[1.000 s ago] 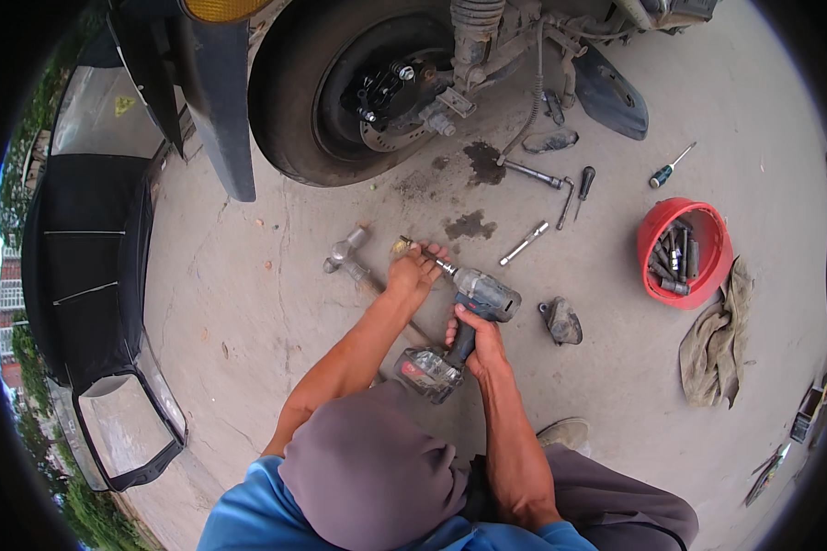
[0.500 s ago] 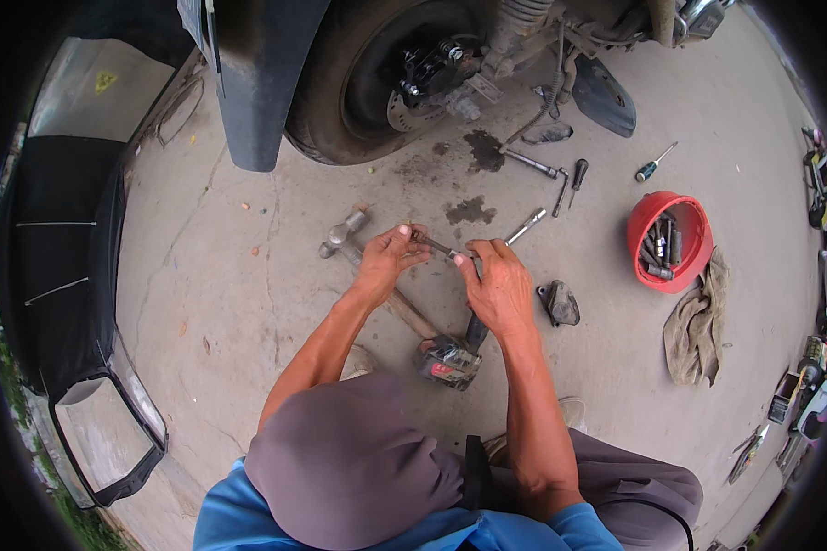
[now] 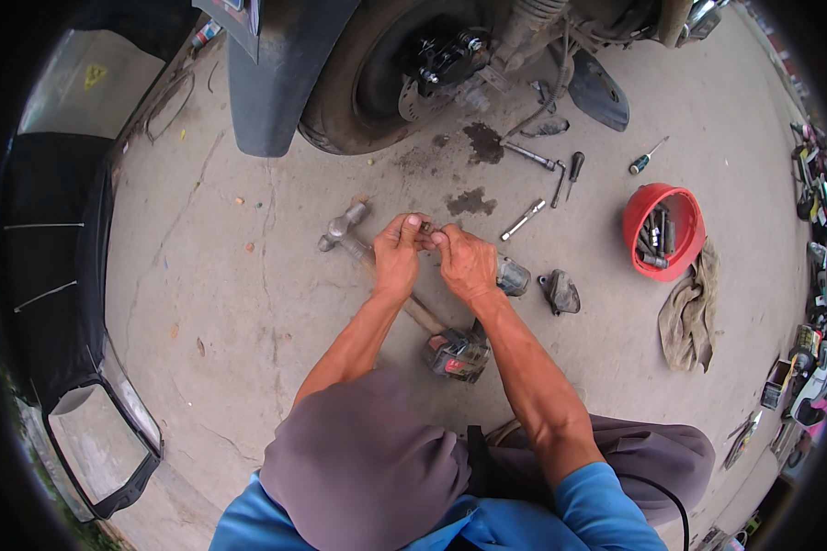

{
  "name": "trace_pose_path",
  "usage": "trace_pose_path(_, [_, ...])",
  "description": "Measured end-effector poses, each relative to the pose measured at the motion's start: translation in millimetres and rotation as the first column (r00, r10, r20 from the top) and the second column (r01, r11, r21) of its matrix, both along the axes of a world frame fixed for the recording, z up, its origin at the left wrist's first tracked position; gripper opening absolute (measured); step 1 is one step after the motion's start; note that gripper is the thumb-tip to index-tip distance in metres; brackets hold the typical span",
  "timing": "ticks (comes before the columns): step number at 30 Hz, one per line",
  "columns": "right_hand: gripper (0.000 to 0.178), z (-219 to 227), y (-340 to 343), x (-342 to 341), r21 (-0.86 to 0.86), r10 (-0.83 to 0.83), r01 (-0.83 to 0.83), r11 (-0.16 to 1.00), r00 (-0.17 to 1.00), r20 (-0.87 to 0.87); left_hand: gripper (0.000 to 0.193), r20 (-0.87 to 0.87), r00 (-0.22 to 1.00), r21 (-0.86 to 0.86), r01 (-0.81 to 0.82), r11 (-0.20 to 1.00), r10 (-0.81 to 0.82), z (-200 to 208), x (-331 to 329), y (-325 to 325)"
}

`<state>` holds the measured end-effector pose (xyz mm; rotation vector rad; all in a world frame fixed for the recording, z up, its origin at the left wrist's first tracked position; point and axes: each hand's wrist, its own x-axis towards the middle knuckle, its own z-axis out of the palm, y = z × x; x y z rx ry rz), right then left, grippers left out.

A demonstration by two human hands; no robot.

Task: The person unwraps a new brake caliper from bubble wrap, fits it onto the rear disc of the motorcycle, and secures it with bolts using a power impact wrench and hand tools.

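My left hand (image 3: 399, 257) and my right hand (image 3: 469, 264) meet above the floor, fingertips pinched together around a slim metal pin (image 3: 427, 229). Fingers cover most of the pin, so its ends do not show. Beneath my left wrist lies a hammer (image 3: 344, 227), its wooden handle running under my forearm. A cordless impact wrench rests under my right hand; its grey head (image 3: 513, 275) and its battery (image 3: 457, 355) stick out on either side of my right forearm. A socket extension bar (image 3: 524, 220) lies just beyond the wrench head.
Ahead stands a vehicle wheel (image 3: 340, 101) with a brake disc and caliper. A ratchet handle (image 3: 529, 157), hex key (image 3: 558, 184) and screwdrivers lie beyond my hands. At right, a red helmet (image 3: 640, 213) holds sockets beside a rag (image 3: 687, 317). A black part (image 3: 559, 292) sits nearer.
My hands have drawn closer together, and the pin that stretched between them is now mostly covered by fingers. My right hand has shifted left, uncovering the wrench head.
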<state>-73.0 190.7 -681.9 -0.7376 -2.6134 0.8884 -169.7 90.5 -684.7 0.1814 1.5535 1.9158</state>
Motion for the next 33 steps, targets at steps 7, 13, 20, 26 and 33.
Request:
trace_pose_path(7, [0.034,-20,22,-5,0.008,-0.113,0.117,0.993,0.932,0.346,0.033,-0.298,0.919,0.087,-0.244,0.966,0.259,48,-2,6])
trace_pose_path(13, [0.037,1,20,-2,-0.038,-0.073,0.082,0.996,0.975,0.208,0.027,-0.279,0.918,-0.531,0.097,0.842,-0.281,11,-60,-6])
trace_pose_path(20, [0.029,17,11,52,0.213,-0.255,0.247,0.945,0.967,0.011,0.029,-0.619,0.476,-0.752,-0.128,0.647,-0.625,-29,-53,-10])
trace_pose_path(26, [0.049,-10,-37,128,-0.146,-0.763,0.830,0.538,0.553,0.334,0.042,-0.387,0.604,-0.766,0.211,0.608,-0.697,-13,-13,17])
trace_pose_path(33, [0.031,-31,-41,124,-0.940,-0.727,0.324,-0.109,0.618,0.297,0.026,0.086,0.875,-0.225,0.483,0.846,-0.477,-69,-2,24])
